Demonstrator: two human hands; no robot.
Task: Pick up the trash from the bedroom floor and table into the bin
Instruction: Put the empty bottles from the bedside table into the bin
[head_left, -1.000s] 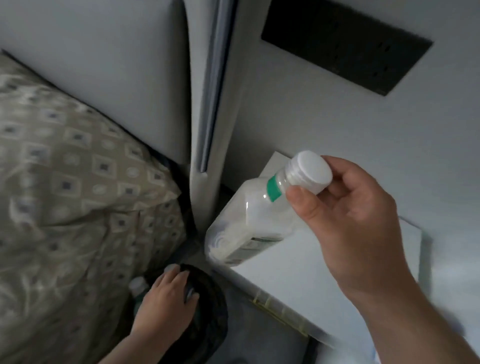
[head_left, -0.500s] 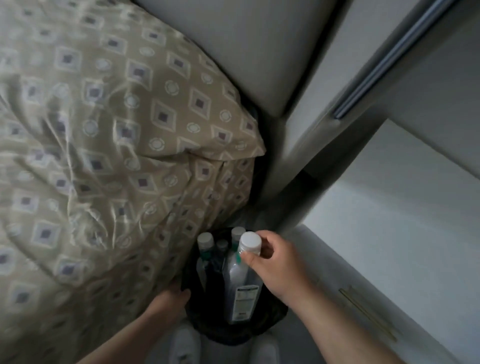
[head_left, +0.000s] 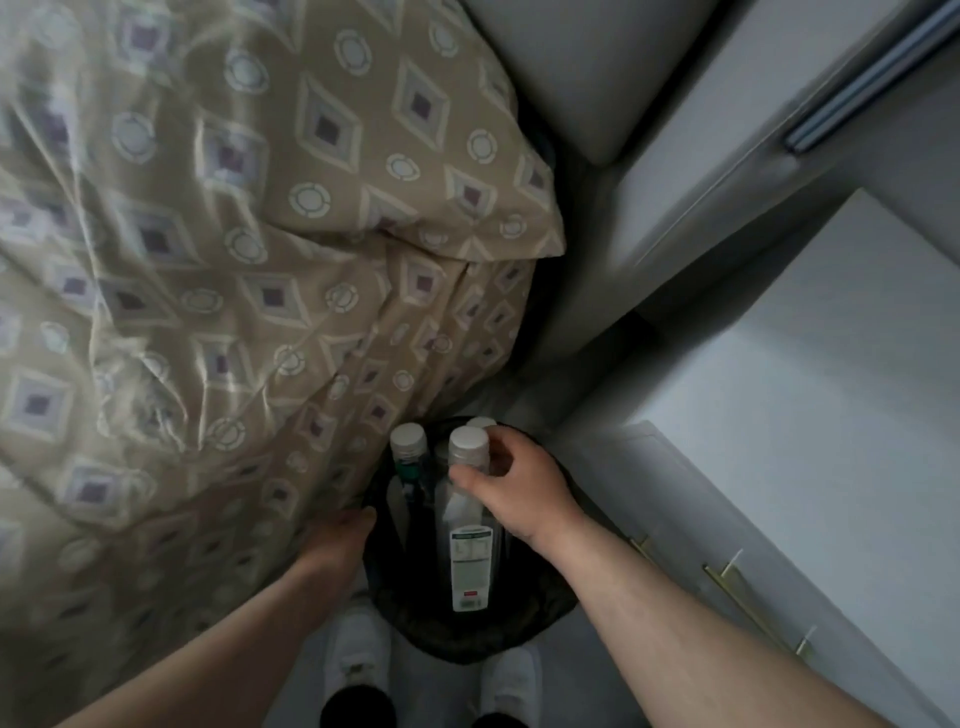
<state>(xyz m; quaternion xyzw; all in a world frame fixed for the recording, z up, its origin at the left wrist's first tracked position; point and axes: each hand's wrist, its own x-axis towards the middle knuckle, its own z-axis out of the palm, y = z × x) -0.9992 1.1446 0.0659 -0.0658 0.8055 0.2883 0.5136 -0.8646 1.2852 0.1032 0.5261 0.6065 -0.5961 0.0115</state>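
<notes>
Low centre of the frame: a black bin (head_left: 457, 631) on the floor, wedged between the patterned bedding (head_left: 218, 291) at left and the white bedside table (head_left: 810, 395) at right. Inside the bin, upright and packed close together, several plastic bottles with white caps. Nearest and tallest, a clear bottle (head_left: 469, 525) with a white label down its side, standing in the middle of the bin. Just left of it, a second bottle (head_left: 409, 454) with a green band below its cap. Behind, only the cap of a third bottle (head_left: 481, 422), partly hidden.

Right hand (head_left: 511, 491) reaching in from lower right, thumb and fingers curled around the neck of the clear bottle just under the cap, pinching it. Left hand (head_left: 340, 538) coming in from lower left, against the bin's left rim beside the bedding; fingers mostly hidden behind the rim, so cannot tell whether spread or closed on the rim.

At the bottom edge, two white shoes (head_left: 358, 660) either side of the bin. Upper right, a grey headboard (head_left: 582, 67) and a pale wall panel. View slightly blurred throughout.
</notes>
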